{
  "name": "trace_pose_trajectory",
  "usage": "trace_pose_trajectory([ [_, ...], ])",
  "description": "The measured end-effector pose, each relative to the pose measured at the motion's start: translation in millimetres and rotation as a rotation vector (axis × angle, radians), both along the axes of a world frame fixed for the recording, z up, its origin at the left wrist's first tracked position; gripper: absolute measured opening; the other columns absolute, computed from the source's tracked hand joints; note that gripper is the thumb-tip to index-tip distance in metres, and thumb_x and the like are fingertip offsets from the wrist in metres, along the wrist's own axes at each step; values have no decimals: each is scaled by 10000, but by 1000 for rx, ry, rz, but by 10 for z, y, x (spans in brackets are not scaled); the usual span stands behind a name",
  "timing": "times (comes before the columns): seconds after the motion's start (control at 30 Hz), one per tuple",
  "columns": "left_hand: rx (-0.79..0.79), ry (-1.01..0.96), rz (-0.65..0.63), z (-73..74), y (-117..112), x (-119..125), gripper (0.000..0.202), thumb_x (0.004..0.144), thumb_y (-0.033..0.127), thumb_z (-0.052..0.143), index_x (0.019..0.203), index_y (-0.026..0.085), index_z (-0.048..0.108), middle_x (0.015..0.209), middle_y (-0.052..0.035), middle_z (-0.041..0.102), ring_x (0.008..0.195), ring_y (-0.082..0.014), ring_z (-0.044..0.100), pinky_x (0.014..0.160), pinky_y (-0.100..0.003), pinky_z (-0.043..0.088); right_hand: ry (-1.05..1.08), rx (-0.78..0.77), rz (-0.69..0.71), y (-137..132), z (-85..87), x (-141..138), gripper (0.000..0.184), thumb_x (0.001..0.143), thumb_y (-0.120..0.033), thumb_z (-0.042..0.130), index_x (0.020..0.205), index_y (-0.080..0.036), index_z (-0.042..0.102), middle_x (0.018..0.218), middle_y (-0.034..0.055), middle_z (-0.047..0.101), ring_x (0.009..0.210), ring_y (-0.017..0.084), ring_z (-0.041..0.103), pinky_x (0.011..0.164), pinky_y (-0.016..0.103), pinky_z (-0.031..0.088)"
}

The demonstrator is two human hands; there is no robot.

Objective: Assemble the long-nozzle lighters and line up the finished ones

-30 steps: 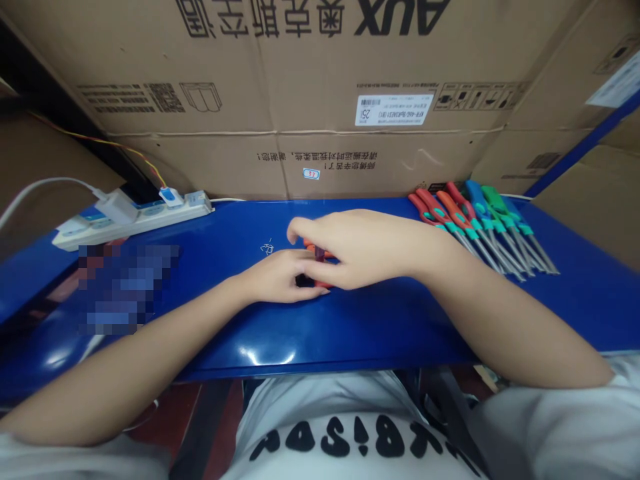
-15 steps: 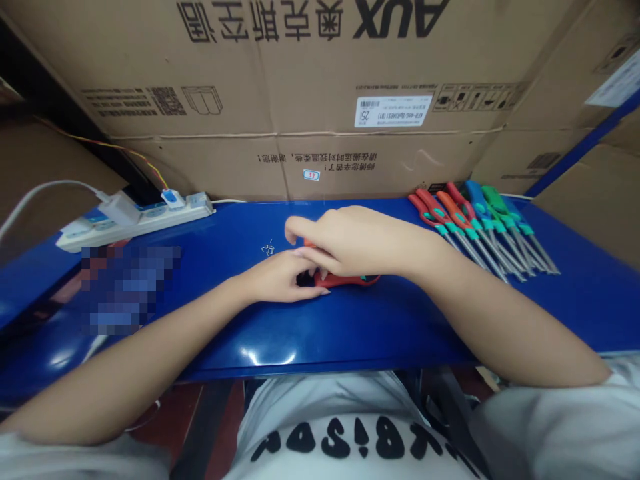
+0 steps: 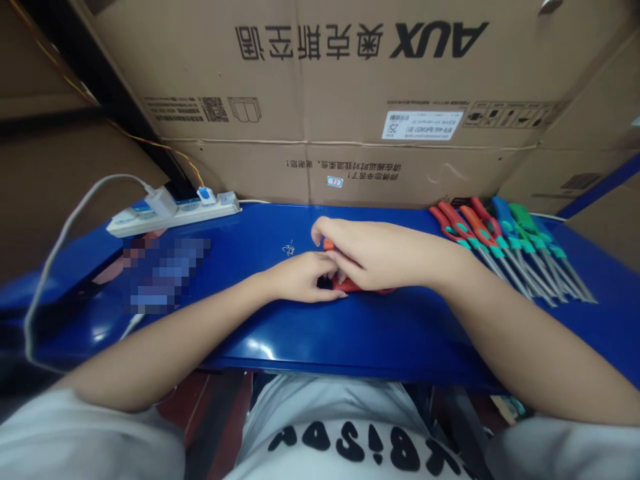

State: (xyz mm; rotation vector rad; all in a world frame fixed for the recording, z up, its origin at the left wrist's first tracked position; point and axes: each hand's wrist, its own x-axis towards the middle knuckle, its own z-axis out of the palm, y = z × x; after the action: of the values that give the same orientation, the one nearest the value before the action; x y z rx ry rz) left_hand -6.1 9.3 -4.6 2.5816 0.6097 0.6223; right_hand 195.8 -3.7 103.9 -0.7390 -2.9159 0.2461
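A red lighter handle (image 3: 354, 286) lies low over the blue table, mostly hidden under my hands. My left hand (image 3: 303, 277) comes from the left with its thumb and fingers closed around the near end of this handle. Across the top of it bends my right hand (image 3: 363, 250), its fingers curled down against the left fingertips; whatever they pinch is hidden. A bit of orange-red plastic (image 3: 329, 245) shows between the right hand's fingers. Left of the hands, small thin light-coloured pieces (image 3: 289, 249) rest on the table.
Several long-necked lighters (image 3: 515, 247) with red, orange, blue and green handles lie side by side at the right. A white power strip (image 3: 175, 217) with plugs and a cable stands at the back left. Behind the blue table (image 3: 300, 333) rises a cardboard sheet (image 3: 345, 120).
The camera view has shifted, so the scene sits farther right. Both hands stay together at the red handle, with only slight finger movement; less of the handle shows now.
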Motion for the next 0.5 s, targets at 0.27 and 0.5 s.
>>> trace_pose_trajectory([
  [0.27, -4, 6, 18, 1, -8, 6, 217, 915, 347, 705, 994, 144, 693, 922, -76, 753, 809, -193, 702, 741, -300, 554, -50, 115, -22, 27, -27, -31, 209, 1027, -301, 407, 1082, -176, 566, 837, 67, 681, 667, 186, 538, 594, 282, 283],
  [0.5, -16, 5, 22, -26, 11, -4, 224, 913, 351, 712, 1019, 154, 695, 974, -80, 755, 888, -214, 714, 816, -324, 563, -48, 76, -50, 6, 12, -7, 206, 1003, -283, 421, 1066, -169, 580, 855, 73, 684, 646, 171, 514, 597, 284, 272],
])
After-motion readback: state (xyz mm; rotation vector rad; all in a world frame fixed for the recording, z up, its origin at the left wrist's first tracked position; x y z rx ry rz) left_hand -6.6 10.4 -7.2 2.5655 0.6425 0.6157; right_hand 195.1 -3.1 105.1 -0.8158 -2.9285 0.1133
